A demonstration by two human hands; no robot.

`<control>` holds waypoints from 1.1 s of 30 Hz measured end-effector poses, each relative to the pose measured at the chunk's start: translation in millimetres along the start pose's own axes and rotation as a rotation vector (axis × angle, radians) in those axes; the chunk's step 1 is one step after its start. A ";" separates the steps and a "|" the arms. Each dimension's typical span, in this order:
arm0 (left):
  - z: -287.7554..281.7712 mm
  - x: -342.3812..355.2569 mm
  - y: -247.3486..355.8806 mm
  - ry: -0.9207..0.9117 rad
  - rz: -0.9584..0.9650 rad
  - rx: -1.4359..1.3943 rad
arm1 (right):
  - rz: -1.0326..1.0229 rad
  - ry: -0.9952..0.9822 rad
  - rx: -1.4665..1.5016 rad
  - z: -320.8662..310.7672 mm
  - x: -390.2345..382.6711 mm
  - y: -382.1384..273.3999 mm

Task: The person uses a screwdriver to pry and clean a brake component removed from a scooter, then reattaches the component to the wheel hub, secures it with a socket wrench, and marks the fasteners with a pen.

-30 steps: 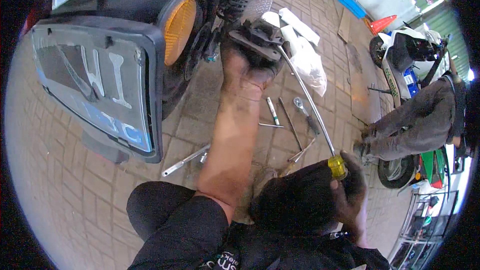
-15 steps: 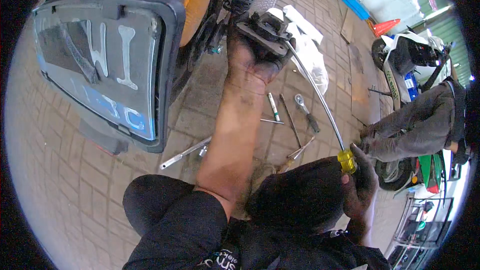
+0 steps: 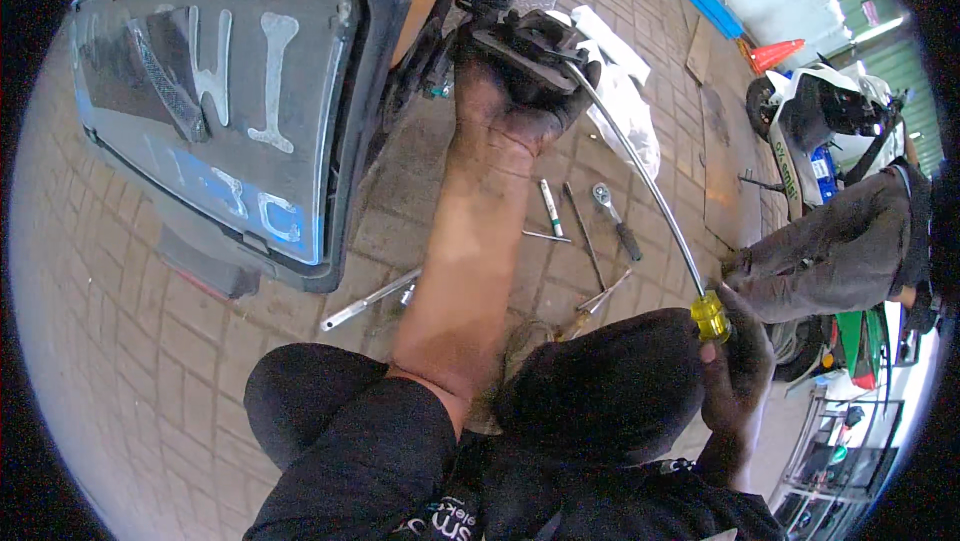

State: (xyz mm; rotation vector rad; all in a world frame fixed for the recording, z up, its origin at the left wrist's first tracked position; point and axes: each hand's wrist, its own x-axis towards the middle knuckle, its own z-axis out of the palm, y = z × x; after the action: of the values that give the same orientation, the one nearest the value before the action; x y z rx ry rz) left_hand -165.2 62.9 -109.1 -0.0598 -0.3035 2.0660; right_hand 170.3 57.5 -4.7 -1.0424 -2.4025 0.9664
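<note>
My left hand (image 3: 505, 121), blackened with grime, is closed around a dark metal part that looks like a brake caliper (image 3: 525, 56), with flat plates along its near side. My right hand (image 3: 738, 351) grips the yellow see-through handle of a long screwdriver (image 3: 655, 191) by my right knee. The steel shaft slants up and left, and its tip meets the right end of the caliper. Exactly where the tip sits in the part cannot be made out. The fingers of my left hand are partly hidden behind the caliper.
A vehicle's number plate (image 3: 230, 121) in a black frame stands at the left. On the paving lie a ratchet (image 3: 617, 221), a white-and-green marker (image 3: 547, 209), a thin rod (image 3: 583, 236) and a long wrench (image 3: 370, 301). A person's trousered leg (image 3: 830, 241) and a motorbike (image 3: 830, 106) are at the right.
My right hand and the screwdriver handle have shifted slightly right and down. The caliper has turned a little in my left hand. The number plate shows slightly higher and farther right.
</note>
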 end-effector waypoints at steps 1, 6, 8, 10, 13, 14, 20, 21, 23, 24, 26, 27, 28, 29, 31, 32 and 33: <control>-1.9 1.7 -0.7 0.027 0.005 -0.010 | -0.008 0.005 0.024 3.6 -2.1 0.8; 1.0 -1.2 3.1 0.023 -0.019 -0.018 | -0.087 0.002 0.047 18.8 -5.7 8.7; -2.2 0.9 0.2 0.088 0.019 -0.015 | -0.054 0.021 0.127 24.0 -8.8 15.9; -11.3 5.7 2.1 -0.137 -0.063 -0.084 | -0.162 0.004 -0.053 27.9 -10.3 27.3; 0.8 5.2 -10.1 0.013 0.127 0.061 | -0.114 0.037 0.012 44.3 -17.8 19.5; 2.9 2.8 -5.9 0.016 0.138 0.071 | -0.148 0.016 -0.039 47.1 -17.5 15.9; 8.3 10.7 -16.3 0.052 0.182 0.055 | -0.089 0.066 0.094 53.6 -22.2 15.8; 4.6 11.5 -21.8 0.069 0.204 0.077 | -0.056 0.104 0.166 56.1 -23.8 20.2; -9.3 16.9 -26.0 0.048 0.229 0.118 | 0.048 0.079 0.226 46.4 -18.4 18.5; -7.9 14.0 -26.0 0.050 0.237 0.122 | 0.144 0.046 0.295 40.1 -15.0 18.8; -6.9 8.5 -28.9 0.205 0.235 0.136 | 0.128 0.014 0.154 24.6 -9.5 27.4; -2.1 5.7 -27.6 0.205 0.245 0.140 | 0.115 0.033 0.168 21.4 -6.8 17.0; 3.0 3.1 -26.1 0.209 0.259 0.151 | 0.102 0.050 0.182 20.3 -4.7 11.1; 6.4 1.2 -23.8 0.213 0.274 0.162 | 0.098 0.056 0.236 18.3 -8.7 18.4; -0.8 8.6 -30.4 0.170 0.274 0.111 | 0.075 0.067 0.194 11.1 -11.5 21.6; -3.4 11.9 -32.4 0.126 0.275 0.068 | 0.051 0.078 0.161 9.0 -11.5 22.4; -3.9 13.4 -31.8 0.122 0.282 0.121 | 0.051 0.074 0.161 8.8 -11.3 23.7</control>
State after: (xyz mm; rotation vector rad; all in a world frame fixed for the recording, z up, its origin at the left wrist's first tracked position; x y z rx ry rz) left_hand -144.0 90.0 -104.2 -0.1626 -0.0980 2.3441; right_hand 185.0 56.9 -28.2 -1.0652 -2.2084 1.0989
